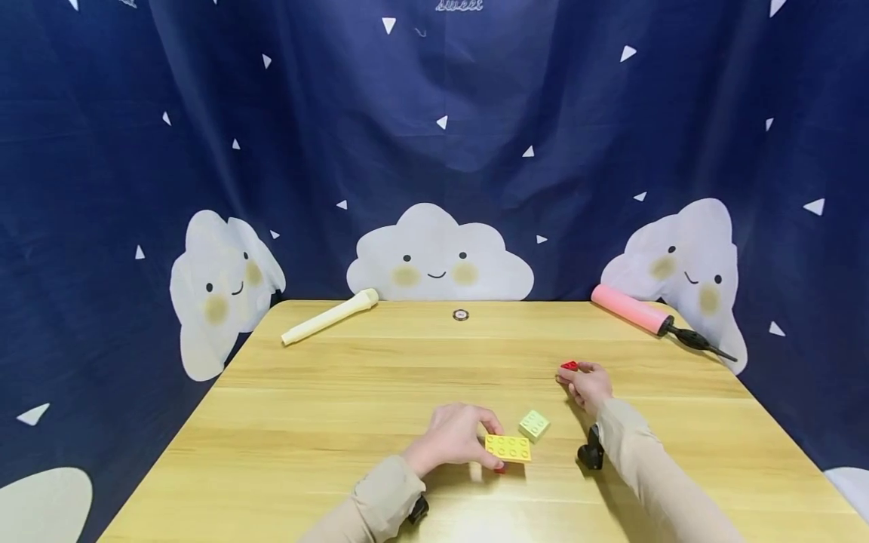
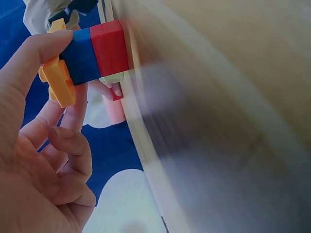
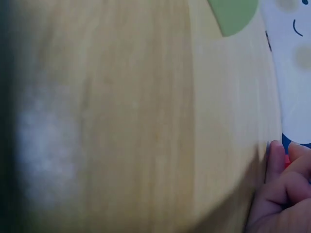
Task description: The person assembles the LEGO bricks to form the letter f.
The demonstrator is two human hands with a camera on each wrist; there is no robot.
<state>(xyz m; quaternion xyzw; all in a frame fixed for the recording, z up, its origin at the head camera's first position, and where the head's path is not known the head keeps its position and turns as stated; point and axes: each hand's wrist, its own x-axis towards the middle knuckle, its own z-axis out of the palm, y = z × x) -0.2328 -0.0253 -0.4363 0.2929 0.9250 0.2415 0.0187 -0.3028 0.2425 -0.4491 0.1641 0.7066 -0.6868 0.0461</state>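
My left hand (image 1: 456,436) grips a stack of toy building bricks by its sides, thumb toward me. On top is a wide yellow brick (image 1: 508,448) with studs; in the left wrist view a blue brick (image 2: 80,57) follows, then a red brick (image 2: 110,47) close over the tabletop. To the right of this stack a light green brick (image 1: 534,426) lies studs up on the table. Farther out, my right hand (image 1: 592,386) pinches a small red brick (image 1: 569,366) low over the wood. The fingers cover most of that brick in the right wrist view.
A cream stick with a thicker end (image 1: 330,317) lies at the back left of the wooden table (image 1: 305,422). A small round disc (image 1: 461,314) is near the back edge. At the back right lies a pink hand pump (image 1: 627,309) with a black nozzle. Dark blue curtains surround the table.
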